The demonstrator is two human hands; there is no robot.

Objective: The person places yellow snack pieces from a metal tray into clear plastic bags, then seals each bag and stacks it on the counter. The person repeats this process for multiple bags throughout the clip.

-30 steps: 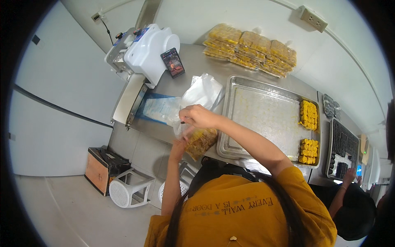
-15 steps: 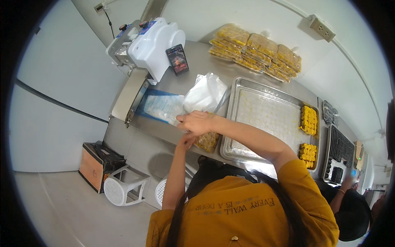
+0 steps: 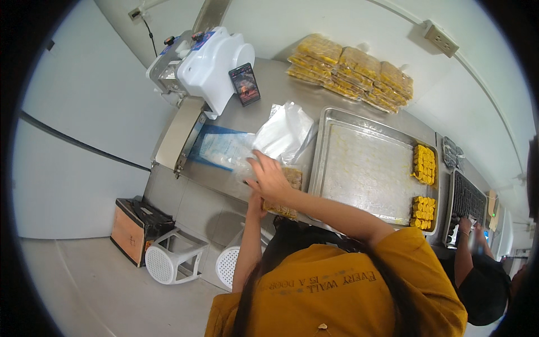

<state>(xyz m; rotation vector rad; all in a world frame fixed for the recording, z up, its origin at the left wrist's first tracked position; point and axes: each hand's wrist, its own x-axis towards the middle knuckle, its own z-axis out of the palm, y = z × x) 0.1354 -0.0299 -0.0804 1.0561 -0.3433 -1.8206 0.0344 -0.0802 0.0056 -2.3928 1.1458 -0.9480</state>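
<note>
A clear plastic bag of yellow-brown pieces (image 3: 293, 178) lies at the table's front edge, its see-through end stretching left. Over the bag is my right hand (image 3: 270, 178), open, with fingers apart on the clear plastic. Below it, at the edge, my left hand (image 3: 256, 203) is against the bag; its fingers are hidden behind the right hand and plastic. Just beyond lies a pile of clear empty bags (image 3: 284, 132), with a blue-and-white plastic packet (image 3: 222, 147) to its left. To the right, a large metal tray (image 3: 368, 163) holds two blocks of yellow pieces (image 3: 424, 164) along its right side.
A white machine (image 3: 210, 70) stands at the back left, a phone (image 3: 245, 84) propped against it. Filled bags (image 3: 351, 70) are stacked by the wall. Farther right, a co-worker's hands (image 3: 470, 227) are over a tray of dark pieces (image 3: 469, 196). White stools (image 3: 174, 258) stand below.
My right hand has turned and opened, its fingers spreading over the bag, and moved slightly nearer me. The left hand has shifted slightly down. The co-worker's hands have moved over the dark tray.
</note>
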